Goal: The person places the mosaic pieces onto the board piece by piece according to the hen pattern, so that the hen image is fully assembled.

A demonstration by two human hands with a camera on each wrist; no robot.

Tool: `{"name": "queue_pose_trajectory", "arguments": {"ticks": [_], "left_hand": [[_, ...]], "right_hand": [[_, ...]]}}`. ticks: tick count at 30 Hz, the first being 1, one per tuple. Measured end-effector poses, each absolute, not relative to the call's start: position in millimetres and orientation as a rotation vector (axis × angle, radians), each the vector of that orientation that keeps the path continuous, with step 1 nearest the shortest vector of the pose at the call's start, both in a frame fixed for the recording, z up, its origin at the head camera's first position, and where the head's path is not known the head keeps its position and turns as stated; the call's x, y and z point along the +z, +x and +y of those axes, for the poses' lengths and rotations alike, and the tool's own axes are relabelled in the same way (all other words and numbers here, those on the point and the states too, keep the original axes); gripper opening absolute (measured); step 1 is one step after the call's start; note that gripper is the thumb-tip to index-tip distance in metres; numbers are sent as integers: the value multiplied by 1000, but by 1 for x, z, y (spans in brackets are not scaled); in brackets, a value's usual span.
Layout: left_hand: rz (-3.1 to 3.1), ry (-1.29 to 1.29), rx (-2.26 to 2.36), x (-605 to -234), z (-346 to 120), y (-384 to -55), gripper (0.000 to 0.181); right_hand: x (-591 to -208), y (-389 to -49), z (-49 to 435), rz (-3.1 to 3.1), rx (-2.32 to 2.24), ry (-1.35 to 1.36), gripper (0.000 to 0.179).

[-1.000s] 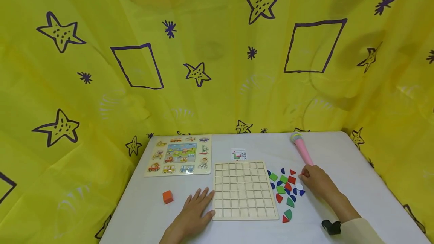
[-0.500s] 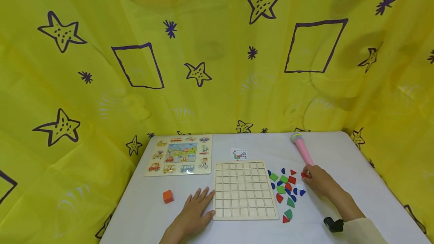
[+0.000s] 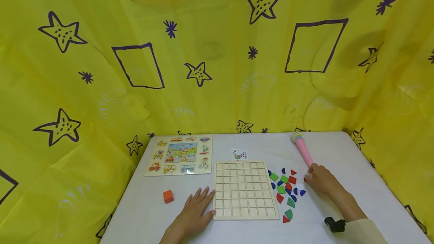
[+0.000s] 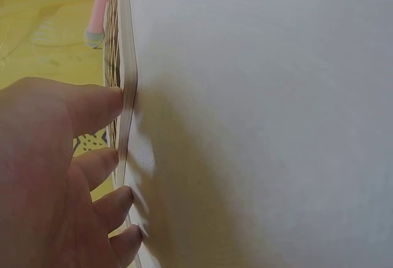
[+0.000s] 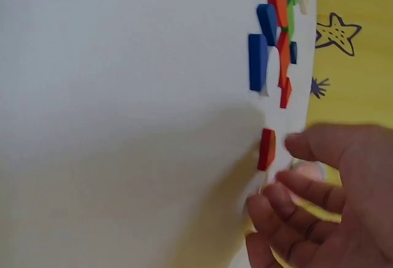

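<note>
The left hand [image 3: 194,212] lies with fingers spread at the left edge of a wooden grid board [image 3: 245,190]. In the left wrist view its thumb [image 4: 101,105] touches the board's rim [image 4: 128,65]. The right hand [image 3: 322,180] is low over the table, near the handle end of a pink toy microphone [image 3: 303,151]. A small red block [image 5: 266,149] lies by its fingertips, mostly covered in the head view. The right wrist view shows loosely bent fingers and a gap between thumb and block. Several flat red, green, blue and white pieces [image 3: 281,189] lie between board and right hand.
A picture puzzle board [image 3: 179,155] lies at the back left, with an orange cube [image 3: 168,196] in front of it. A small pattern card [image 3: 239,154] lies behind the grid board. Yellow patterned cloth [image 3: 217,97] hangs behind the table.
The right hand has shifted slightly to the right. The red block by its fingertips has moved a little right and nearer, and less of it shows now. The left hand stays put.
</note>
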State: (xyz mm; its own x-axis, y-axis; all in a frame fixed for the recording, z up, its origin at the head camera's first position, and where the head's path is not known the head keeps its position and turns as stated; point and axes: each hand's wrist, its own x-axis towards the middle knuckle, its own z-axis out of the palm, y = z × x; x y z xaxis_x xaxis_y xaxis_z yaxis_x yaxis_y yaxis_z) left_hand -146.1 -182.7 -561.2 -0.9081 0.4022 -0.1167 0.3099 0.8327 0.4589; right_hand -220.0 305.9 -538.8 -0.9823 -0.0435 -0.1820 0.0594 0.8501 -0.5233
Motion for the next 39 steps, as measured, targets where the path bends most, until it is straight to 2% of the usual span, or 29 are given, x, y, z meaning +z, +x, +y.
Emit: {"name": "queue_pose_trajectory", "arguments": {"ticks": [7, 11, 24, 32, 39], "left_hand": [[2809, 553, 648, -561, -185, -146, 66], [2808, 548, 650, -561, -185, -146, 66], [2806, 564, 660, -558, -182, -147, 65], [2801, 552, 682, -553, -181, -147, 66], [2797, 525, 672, -556, -180, -147, 66]], "right_hand": [[-537, -219, 307, 2842, -827, -197, 24], [-541, -221, 307, 2884, -820, -204, 19], [-548, -231, 295, 2894, -877, -191, 19], [-532, -249, 256, 2890, -872, -85, 30], [-528, -262, 194, 2893, -833, -282, 26]]}}
